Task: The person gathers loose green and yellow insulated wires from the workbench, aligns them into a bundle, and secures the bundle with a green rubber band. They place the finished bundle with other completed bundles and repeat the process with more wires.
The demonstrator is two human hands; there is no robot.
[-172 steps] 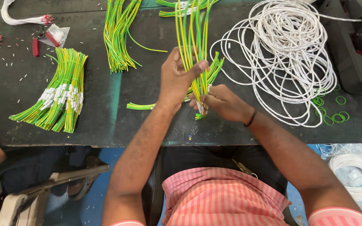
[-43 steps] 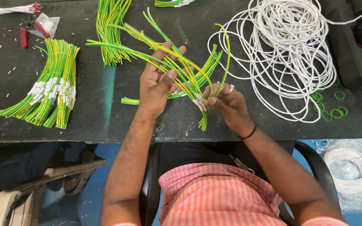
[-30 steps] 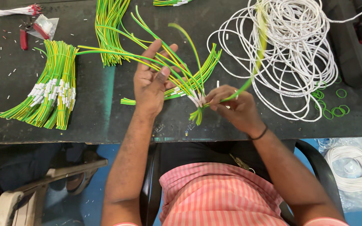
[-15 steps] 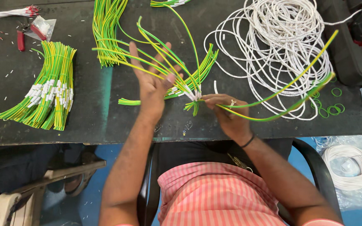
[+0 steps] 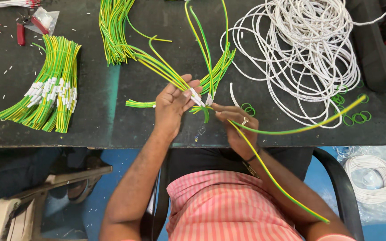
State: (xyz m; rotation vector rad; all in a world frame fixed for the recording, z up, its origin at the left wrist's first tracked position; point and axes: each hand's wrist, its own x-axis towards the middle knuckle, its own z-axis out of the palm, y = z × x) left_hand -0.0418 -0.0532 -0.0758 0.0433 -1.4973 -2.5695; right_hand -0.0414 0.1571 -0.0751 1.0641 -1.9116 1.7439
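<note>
Left hand [image 5: 171, 103]: I see it pinching a fan of green-and-yellow insulated wires [image 5: 164, 71] over the dark counter [image 5: 112, 120].
Right hand [image 5: 234, 122]: closed on two loose green-yellow wire strands [image 5: 291, 130], trailing right.

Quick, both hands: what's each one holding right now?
Left hand: closed on a fan of green-yellow wires.
Right hand: pinching two loose wires.

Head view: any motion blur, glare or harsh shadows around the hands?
Head view: even, soft light, no harsh shadows on the dark worktable; no glare; left hand and right hand sharp; long green-and-yellow wire slightly soft towards its ends.
</note>
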